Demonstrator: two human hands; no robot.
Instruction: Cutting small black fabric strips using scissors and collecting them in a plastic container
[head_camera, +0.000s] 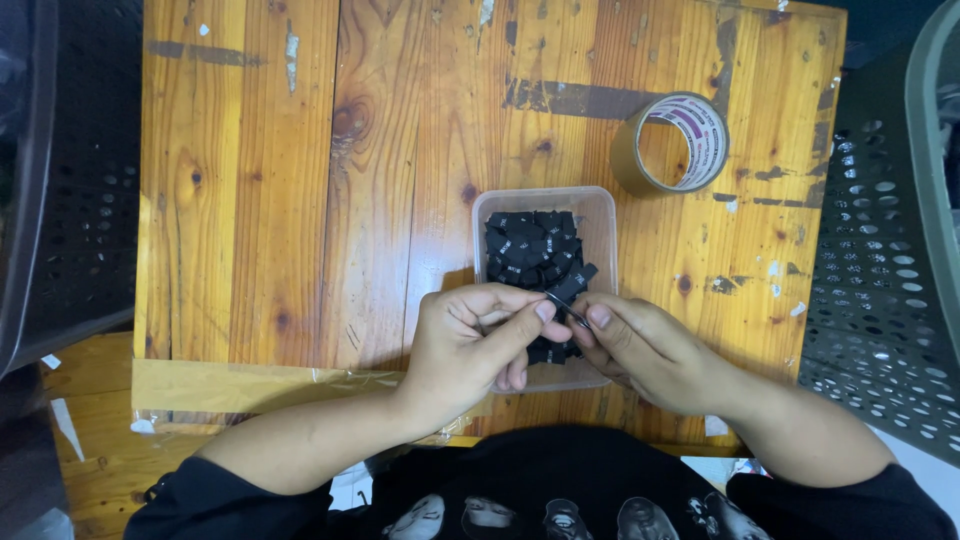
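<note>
My left hand (478, 342) and my right hand (640, 350) meet over the near end of a clear plastic tub (603, 215). Between thumbs and forefingers they pinch one small black fabric label (568, 300), both hands touching it. The tub holds several more black folded labels (530, 248) heaped at its far end. My forearms come in from the bottom edge, in black sleeves.
The tub stands on a worn wooden table (300, 200). A roll of brown packing tape (670, 143) lies behind the tub to the right. Perforated grey crates (880, 280) flank the right side, a dark crate (70, 220) the left. Clear tape strips run along the table's near edge (250, 385).
</note>
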